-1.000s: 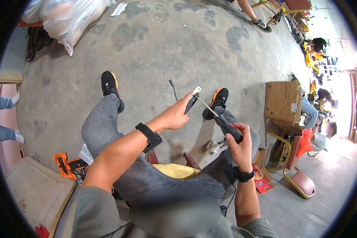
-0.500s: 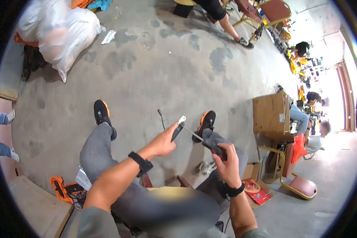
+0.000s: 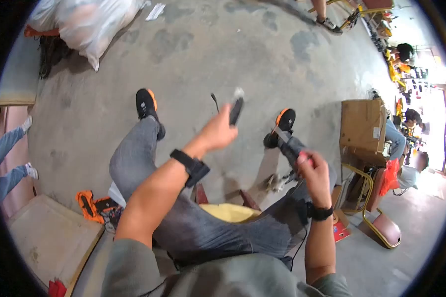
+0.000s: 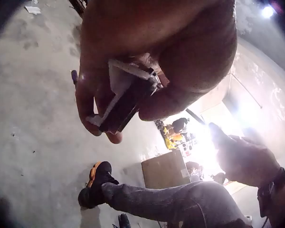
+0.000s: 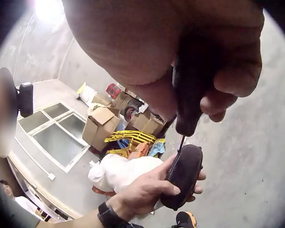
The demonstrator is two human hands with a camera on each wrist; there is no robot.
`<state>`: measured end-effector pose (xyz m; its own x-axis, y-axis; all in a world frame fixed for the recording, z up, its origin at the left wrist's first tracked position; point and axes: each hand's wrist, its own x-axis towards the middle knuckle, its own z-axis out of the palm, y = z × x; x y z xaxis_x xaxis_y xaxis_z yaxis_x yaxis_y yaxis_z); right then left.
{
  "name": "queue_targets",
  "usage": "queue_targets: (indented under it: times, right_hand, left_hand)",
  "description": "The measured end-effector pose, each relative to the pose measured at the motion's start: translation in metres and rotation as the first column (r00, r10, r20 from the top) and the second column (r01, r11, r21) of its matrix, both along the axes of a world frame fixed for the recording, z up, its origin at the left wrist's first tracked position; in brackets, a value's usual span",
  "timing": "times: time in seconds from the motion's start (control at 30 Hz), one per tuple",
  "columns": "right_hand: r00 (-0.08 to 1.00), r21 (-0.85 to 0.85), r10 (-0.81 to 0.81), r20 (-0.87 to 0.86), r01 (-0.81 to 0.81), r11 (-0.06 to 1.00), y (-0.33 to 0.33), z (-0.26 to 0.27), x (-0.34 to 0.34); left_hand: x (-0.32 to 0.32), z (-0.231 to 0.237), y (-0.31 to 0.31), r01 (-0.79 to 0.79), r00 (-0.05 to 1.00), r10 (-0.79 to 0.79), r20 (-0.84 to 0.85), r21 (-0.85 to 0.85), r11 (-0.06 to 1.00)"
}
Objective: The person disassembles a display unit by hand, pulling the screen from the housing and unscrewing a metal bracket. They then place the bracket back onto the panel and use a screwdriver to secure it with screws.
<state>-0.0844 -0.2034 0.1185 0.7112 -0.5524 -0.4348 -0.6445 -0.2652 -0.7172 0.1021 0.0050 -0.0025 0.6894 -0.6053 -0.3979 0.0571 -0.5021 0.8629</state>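
Observation:
My left hand grips a small dark part with a whitish end, blurred in the head view. In the left wrist view, fingers and thumb pinch this black-and-white part along its edges. Its dark side appears as a long rounded shape in the right wrist view. A thin cable end juts out beyond the left hand. My right hand holds a screwdriver by its black-and-red handle. The blade points toward the left hand, apart from the part in the head view.
Below the hands are my knees and a yellow seat edge. A cardboard box and a chair stand to the right. White bags sit at the far left. An orange tool lies beside a board.
The screwdriver has drawn back from the part, and the hands are farther apart. The dark part has turned more upright in the left hand. The head view dipped and rose again.

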Motion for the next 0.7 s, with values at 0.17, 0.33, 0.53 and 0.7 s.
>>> queue_targets:
  times: [0.17, 0.33, 0.53, 0.7]
  right_hand:
    - [0.988, 0.058, 0.085, -0.130, -0.078, 0.995, -0.018, -0.056, 0.038]
    - [0.936, 0.001, 0.241, -0.255, -0.249, 0.968, -0.038, -0.170, 0.068]
    - [0.868, -0.089, 0.271, -0.416, -0.335, 0.938, -0.060, -0.292, 0.075]
    - [0.848, -0.079, 0.263, -0.460, -0.334, 0.939, -0.056, -0.336, 0.090]
  left_hand:
    - [0.049, 0.003, 0.036, -0.319, 0.944, 0.292, -0.153, -0.206, 0.925]
    - [0.046, 0.023, 0.042, -0.546, 0.815, 0.465, -0.346, -0.189, 0.816]
    - [0.041, 0.026, 0.048, -0.491, 0.845, 0.389, -0.367, -0.244, 0.836]
    - [0.037, 0.017, 0.051, -0.438, 0.843, 0.335, -0.422, -0.176, 0.881]
